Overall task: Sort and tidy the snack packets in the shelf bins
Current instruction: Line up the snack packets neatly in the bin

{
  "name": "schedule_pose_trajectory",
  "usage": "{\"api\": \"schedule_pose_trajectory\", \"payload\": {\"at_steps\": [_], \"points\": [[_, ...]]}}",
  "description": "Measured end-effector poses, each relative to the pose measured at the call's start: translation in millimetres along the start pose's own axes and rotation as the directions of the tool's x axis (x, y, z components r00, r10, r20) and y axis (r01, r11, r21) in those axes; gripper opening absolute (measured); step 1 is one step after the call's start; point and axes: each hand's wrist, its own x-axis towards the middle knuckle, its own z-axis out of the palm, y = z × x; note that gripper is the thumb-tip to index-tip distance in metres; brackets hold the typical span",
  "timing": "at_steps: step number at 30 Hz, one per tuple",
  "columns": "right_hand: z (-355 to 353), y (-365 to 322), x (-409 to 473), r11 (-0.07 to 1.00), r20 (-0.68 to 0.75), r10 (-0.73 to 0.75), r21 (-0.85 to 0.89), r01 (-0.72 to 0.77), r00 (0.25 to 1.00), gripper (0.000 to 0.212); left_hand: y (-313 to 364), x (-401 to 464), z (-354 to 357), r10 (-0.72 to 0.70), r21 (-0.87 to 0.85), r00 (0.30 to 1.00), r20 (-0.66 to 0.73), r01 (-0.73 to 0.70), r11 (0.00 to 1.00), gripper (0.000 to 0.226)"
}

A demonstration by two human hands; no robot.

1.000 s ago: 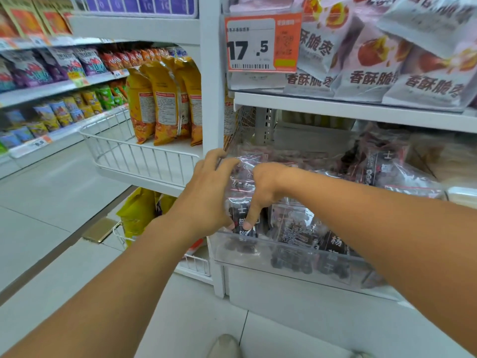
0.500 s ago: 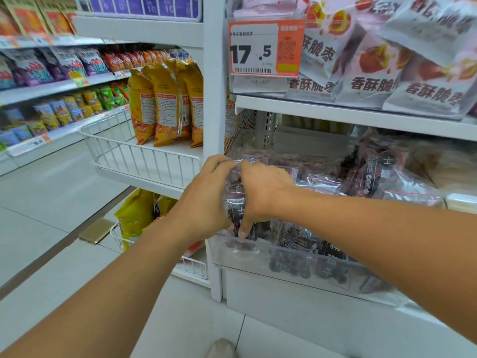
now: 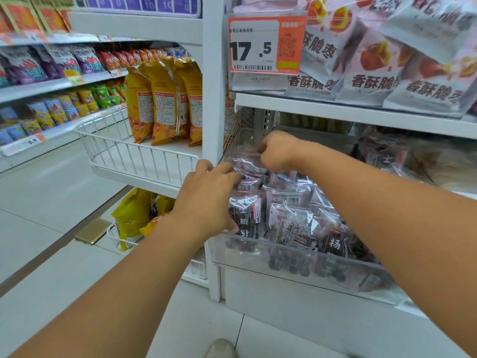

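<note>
A clear plastic bin (image 3: 296, 262) on the lower shelf holds several see-through packets of dark dried plums (image 3: 289, 223). My left hand (image 3: 206, 200) rests at the bin's left front corner, thumb and fingers pressing an upright plum packet (image 3: 245, 215). My right hand (image 3: 277, 151) reaches deeper into the bin's back left, fingers pinched on the top edge of another clear packet (image 3: 249, 162). Its lower part is hidden by the packets in front.
A white upright post (image 3: 214, 99) stands just left of the bin. A wire basket (image 3: 134, 156) with yellow bags (image 3: 165, 102) lies to the left. White jujube packets (image 3: 374, 71) and a 17.5 price tag (image 3: 265, 45) sit on the shelf above. My shoe (image 3: 222, 348) shows below.
My right hand has moved from the front packet up and back into the bin's rear left corner, gripping a packet there. My left hand stays at the front corner.
</note>
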Motion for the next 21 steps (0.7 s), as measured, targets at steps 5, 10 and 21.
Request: {"api": "schedule_pose_trajectory", "payload": {"at_steps": [5,10,21], "points": [[21.6,15.6,15.6,0.998,-0.039,0.035,-0.043,-0.037,0.999,0.011,2.4,1.2,0.1,-0.029,-0.051,0.999,0.015,0.03,0.998,0.097],[26.8,-3.1,10.2,0.994,-0.115,-0.065,0.076,0.074,0.991,0.013,1.5,1.8,-0.5,-0.027,-0.054,0.999,0.034,0.028,0.998,0.091],[-8.2,1.1,-88.2,0.963,-0.019,-0.23,-0.147,0.225,0.973,0.026,3.7,0.2,-4.3,-0.037,-0.021,0.999,0.02,0.037,0.999,0.082]]}}
